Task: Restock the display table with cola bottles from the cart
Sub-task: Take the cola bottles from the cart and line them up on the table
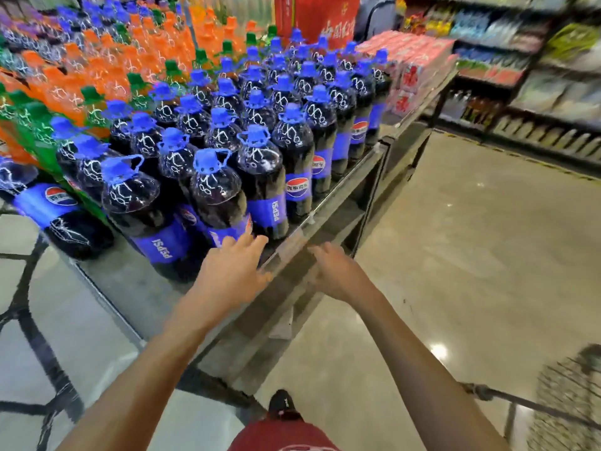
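Observation:
Several dark cola bottles (260,170) with blue caps and blue labels stand in rows on the metal display table (338,196). The nearest front bottle (218,196) stands just beyond my left hand (234,271), whose straight fingers reach toward its base, touching or nearly touching the label. Over the table's front edge hovers my right hand (338,271), blurred, fingers loose, holding nothing. One cola bottle (48,209) lies on its side at the left. A wire cart (566,395) shows at the lower right; its contents are blurred.
Orange bottles (107,70) and green-capped bottles (29,115) fill the table's left and back. Red-and-white packs (413,63) sit at the far end. Store shelves (527,60) line the right side across a glossy aisle floor (481,242). My foot (283,405) is near the table leg.

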Available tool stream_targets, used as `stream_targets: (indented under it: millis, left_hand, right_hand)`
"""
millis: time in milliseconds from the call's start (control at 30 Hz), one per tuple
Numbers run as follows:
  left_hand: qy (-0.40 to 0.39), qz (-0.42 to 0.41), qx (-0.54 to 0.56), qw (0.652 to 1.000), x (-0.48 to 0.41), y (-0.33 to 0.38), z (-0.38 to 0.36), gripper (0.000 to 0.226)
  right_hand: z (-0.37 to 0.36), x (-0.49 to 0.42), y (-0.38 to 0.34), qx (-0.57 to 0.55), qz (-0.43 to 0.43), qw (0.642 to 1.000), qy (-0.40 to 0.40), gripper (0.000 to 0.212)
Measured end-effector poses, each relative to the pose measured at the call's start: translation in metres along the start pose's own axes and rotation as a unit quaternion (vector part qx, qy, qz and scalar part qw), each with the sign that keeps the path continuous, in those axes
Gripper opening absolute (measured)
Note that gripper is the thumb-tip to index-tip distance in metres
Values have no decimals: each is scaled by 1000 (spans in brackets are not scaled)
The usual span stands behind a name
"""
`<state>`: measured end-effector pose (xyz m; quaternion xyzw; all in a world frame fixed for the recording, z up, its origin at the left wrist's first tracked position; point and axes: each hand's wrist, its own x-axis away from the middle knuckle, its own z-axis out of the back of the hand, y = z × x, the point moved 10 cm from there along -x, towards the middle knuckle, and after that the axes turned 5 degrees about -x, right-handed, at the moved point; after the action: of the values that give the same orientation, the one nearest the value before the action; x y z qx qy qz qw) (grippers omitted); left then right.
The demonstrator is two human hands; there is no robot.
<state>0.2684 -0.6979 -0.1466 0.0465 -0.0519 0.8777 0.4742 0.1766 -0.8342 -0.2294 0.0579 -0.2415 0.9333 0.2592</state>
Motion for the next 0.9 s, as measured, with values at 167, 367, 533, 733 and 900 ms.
stream_targets:
  millis: [167,367,533,733,900]
  left_hand:
    - [-15,-104,-101,989,3,96,3,72]
    - [-14,-217,-104,970,24,228,9,64]
    - [33,-311,-106,944,62,346,16,58]
    - [25,-387,-139,911,92,467,-11,61]
    - [0,-469,-139,872,125,562,-30,62]
  right_hand:
    - [26,88,60,53,-63,996,27,61]
    - [39,200,144,87,-179,980,11,70]
    - [51,309,212,66,-274,958,47,69]
    - [43,427,272,27,-372,925,76,68]
    - [35,512,320,-7,-450,889,82,64]
